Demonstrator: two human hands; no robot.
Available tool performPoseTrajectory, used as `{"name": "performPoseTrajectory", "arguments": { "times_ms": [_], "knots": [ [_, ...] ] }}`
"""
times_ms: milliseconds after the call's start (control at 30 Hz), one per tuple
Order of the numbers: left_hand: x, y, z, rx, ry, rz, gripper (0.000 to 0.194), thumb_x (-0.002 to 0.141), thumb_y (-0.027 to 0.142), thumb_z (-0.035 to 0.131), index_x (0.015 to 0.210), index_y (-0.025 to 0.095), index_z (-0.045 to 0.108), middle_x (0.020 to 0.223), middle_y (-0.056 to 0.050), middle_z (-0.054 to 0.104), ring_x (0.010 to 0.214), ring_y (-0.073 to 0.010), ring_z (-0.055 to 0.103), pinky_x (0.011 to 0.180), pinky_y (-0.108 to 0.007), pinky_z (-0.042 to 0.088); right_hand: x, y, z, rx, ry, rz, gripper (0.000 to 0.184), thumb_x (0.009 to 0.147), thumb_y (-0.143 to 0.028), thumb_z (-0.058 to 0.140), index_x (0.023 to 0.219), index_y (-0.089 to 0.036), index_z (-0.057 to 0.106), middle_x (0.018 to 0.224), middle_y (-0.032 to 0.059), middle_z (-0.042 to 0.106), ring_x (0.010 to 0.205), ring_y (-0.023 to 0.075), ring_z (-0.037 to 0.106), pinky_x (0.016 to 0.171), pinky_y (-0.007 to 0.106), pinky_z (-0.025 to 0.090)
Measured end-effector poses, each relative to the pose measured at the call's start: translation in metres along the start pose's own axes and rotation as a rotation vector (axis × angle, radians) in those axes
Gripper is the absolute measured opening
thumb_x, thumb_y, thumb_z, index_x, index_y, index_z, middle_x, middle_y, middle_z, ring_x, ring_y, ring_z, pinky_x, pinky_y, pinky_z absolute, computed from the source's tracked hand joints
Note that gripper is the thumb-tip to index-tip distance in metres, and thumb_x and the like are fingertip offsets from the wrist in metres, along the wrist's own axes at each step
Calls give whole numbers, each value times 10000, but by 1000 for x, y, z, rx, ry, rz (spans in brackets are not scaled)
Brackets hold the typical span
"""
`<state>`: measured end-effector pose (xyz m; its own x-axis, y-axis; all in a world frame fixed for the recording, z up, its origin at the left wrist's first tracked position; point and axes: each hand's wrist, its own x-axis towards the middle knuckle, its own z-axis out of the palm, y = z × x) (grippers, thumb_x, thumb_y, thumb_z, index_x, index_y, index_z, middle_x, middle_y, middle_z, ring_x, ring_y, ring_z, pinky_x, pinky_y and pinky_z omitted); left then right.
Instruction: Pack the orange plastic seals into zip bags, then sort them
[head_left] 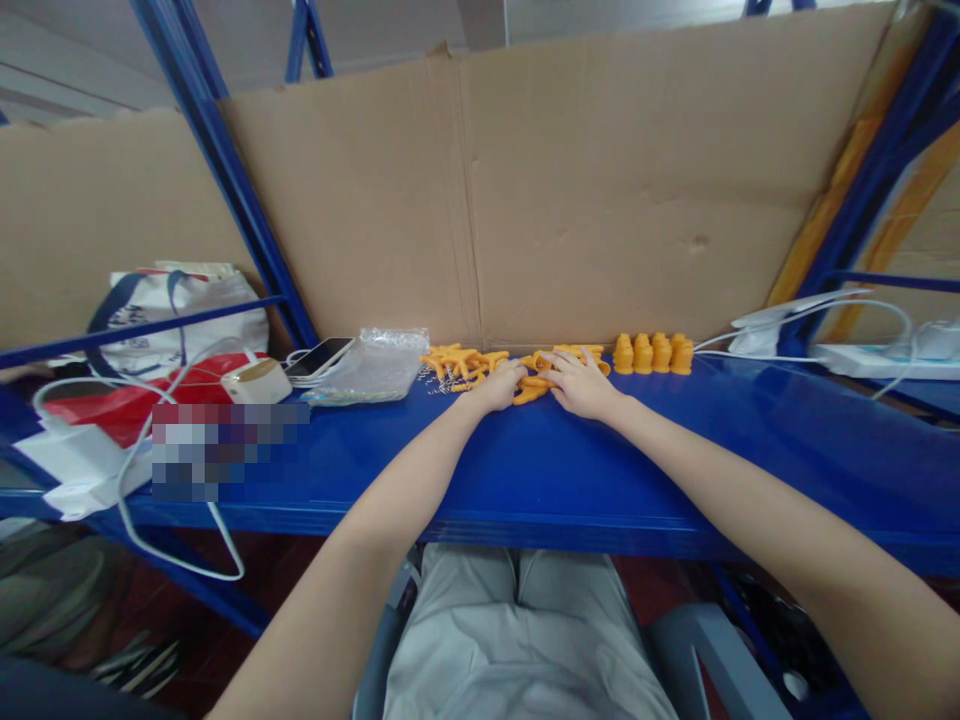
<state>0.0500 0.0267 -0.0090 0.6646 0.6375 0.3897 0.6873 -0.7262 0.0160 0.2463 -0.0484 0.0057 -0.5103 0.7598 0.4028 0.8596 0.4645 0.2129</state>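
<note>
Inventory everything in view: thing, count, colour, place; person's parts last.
Upright pieces: at least four, orange, right
Loose pieces: many, orange, by hands
Plastic bag: one, clear, left of pieces
Phone: one, dark, beside plastic bag
Tote: one, white-navy, left
Red item: one, before tote
Cables: several, white, both sides
Cardboard: several, brown, behind
Shelf: one, blue, centre
Chair: one, grey, below
Trousers: pair, grey, below
Left hand, right hand: one each, bare, at pieces

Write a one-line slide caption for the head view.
Left hand and right hand among loose orange pieces on a blue tabletop, a row of upright orange shapes at right, cardboard behind.
</note>
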Motion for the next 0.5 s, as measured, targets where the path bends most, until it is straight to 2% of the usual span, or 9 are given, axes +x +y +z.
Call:
{"name": "performPoseTrajectory", "arguments": {
  "times_ms": [267, 500],
  "knots": [
    [-3, 6, -14, -15, 95, 160, 285, 816, -9, 464, 963, 151, 649, 1143, -127, 644, 1122, -226, 590, 1020, -369, 476, -1, 2, -3, 18, 27, 24, 534, 910, -217, 486, 1440, -204, 541, 1496, 148, 526, 1425, 332, 411, 1177, 668, 207],
    [-4, 2, -28, -59, 131, 178, 350, 827, -18, 407, 954, 185, 663, 1150, -94, 656, 1172, -207, 582, 1097, -393, 437, -1, 1, -10, 24, 12, 83, 404, 944, -205, 423, 1274, -177, 654, 1337, 170, 644, 1312, 322, 519, 1156, 635, 233]
  ]
}}
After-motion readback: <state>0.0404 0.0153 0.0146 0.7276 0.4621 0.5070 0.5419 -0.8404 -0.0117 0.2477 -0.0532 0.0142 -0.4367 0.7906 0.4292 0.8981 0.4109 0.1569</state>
